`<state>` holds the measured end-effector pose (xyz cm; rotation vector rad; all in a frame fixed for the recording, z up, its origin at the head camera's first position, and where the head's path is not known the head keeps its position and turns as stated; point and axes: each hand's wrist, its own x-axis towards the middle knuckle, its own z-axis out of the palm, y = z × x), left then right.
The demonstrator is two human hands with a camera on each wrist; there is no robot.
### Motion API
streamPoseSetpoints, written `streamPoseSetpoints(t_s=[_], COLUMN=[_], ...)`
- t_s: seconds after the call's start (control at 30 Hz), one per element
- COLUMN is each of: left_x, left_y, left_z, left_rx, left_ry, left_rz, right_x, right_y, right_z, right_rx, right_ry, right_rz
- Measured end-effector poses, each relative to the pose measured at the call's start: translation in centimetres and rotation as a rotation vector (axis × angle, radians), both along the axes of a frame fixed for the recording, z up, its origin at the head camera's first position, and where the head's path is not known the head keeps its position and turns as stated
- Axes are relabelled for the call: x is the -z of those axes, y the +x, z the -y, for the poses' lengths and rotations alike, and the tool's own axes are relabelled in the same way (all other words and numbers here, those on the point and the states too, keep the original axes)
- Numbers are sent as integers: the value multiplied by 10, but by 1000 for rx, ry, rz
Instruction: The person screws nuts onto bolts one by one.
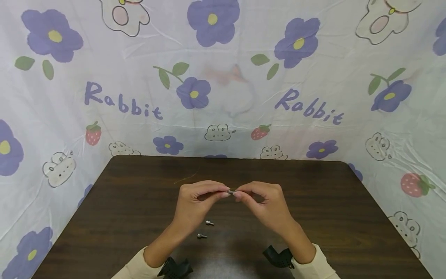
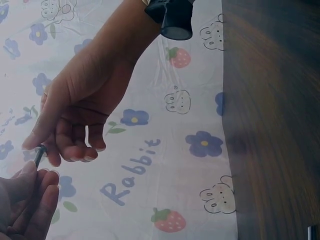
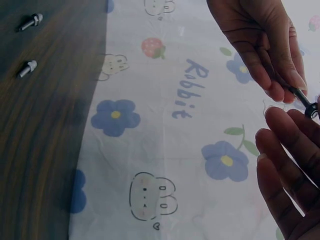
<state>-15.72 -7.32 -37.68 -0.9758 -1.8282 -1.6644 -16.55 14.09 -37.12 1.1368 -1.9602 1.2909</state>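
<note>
A small metal bolt [image 1: 231,192] spans the gap between both hands, held in the air over the table. My left hand [image 1: 195,201] pinches its shank end between thumb and fingers. At the wider end, my right hand [image 1: 268,201] pinches with thumb and forefinger. In the left wrist view the threaded shank of the bolt [image 2: 38,157] shows between the fingertips. The right wrist view has its wide, ring-like end [image 3: 312,111] beside the right fingers; whether that is a head or a nut I cannot tell.
Two more metal bolts [image 1: 210,223] [image 1: 202,236] lie on the dark wooden table [image 1: 139,217], nearer to me and below the left hand. A printed cloth [image 1: 230,135] hangs behind the table and along its sides. Black camera mounts [image 1: 278,256] sit at both wrists.
</note>
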Motion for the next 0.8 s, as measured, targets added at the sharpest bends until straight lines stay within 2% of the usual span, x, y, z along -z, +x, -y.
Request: streamPoseSetpoints(t_s=[0.17,0.4,0.63,0.8], left_x=[0,0,-1,-1], left_y=[1,0,0,0], left_z=[0,0,0,0], left_rx=[-5,-14,-14,-7], left_ry=[-4,-11,-2,4], left_rz=[4,-3,-1,14], right_x=[0,-2,-4,-4], right_y=[0,1,1,1], right_z=[0,-3,-3,-2], right_rx=[-6,27,-32,-21], right_ry=[16,56,59,47], right_rz=[-12,35,-12,-33])
